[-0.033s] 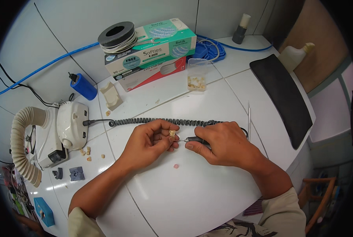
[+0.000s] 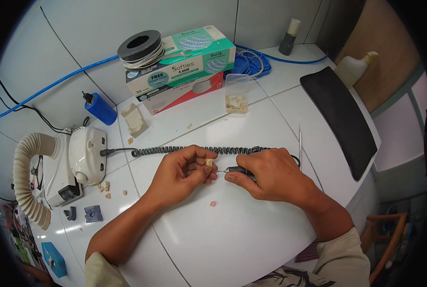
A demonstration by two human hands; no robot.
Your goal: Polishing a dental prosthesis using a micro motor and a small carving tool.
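Observation:
Between the thumb and fingers of my left hand point(image 2: 177, 173) is a small cream tooth-shaped piece point(image 2: 208, 162), possibly a dental crown. My right hand point(image 2: 273, 172) is closed around a rotary handpiece point(image 2: 237, 170), black with a thin metal bit point(image 2: 220, 171) pointing left. The bit reaches my left fingertips just below the piece; whether it touches the piece I cannot tell. A coiled black cord point(image 2: 194, 149) stretches behind both hands to a white control unit point(image 2: 86, 155) at the left. On the white tabletop in front of my hands lies a small pink bit point(image 2: 213, 204).
A clear box of cream pieces point(image 2: 236, 104) stands farther back, near stacked cartons point(image 2: 184, 67) topped by a wire spool point(image 2: 140, 48). Left are a ribbed hose point(image 2: 20, 177), a grey block point(image 2: 93, 214) and loose cream pieces point(image 2: 107, 185). A slim metal tool point(image 2: 300, 143) and a black pad point(image 2: 340, 122) lie right.

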